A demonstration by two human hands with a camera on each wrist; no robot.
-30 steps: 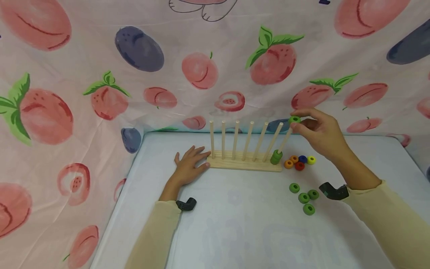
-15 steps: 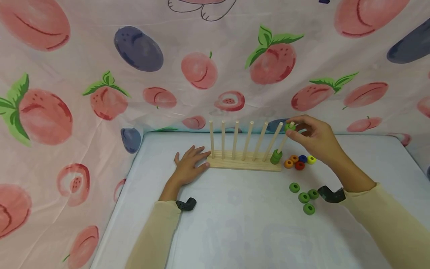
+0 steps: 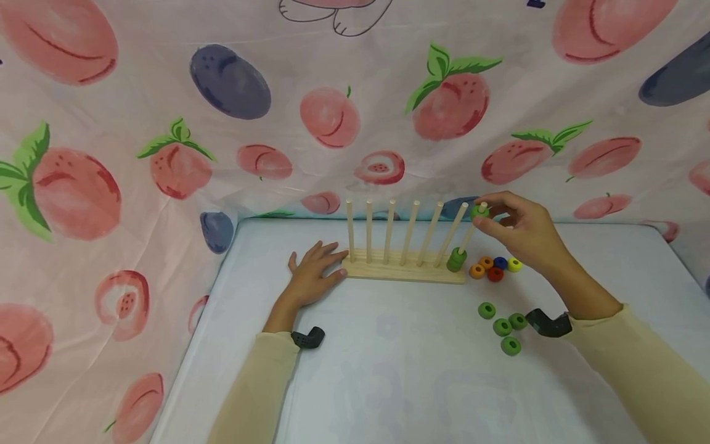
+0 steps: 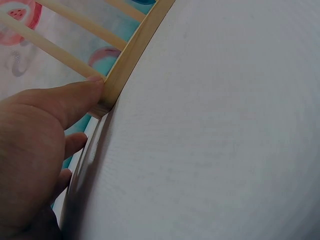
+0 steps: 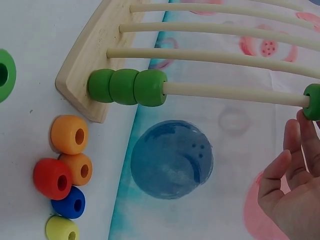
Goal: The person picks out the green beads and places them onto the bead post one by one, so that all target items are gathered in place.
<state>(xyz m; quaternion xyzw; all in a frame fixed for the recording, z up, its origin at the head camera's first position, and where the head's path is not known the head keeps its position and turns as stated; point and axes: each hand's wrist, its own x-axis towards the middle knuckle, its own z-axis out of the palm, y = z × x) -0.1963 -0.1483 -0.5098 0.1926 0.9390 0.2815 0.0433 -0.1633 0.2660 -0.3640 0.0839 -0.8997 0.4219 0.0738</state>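
A wooden peg stand with several upright pegs stands near the back of the table. My right hand pinches a green bead between thumb and fingers, threaded on the top of the rightmost peg. At the foot of that peg, three green beads are stacked on the base. My left hand lies on the table with fingers spread, its thumb and fingertips touching the left end of the base. In the left wrist view the thumb presses against the base's corner.
Just right of the stand lie two orange beads, a red bead, a blue bead and a yellow bead. Several loose green beads lie nearer on the white table. A fruit-print cloth hangs behind.
My right hand has lowered the green bead from above the rightmost peg onto its tip, shifting slightly left and down. The left hand stays where it was.
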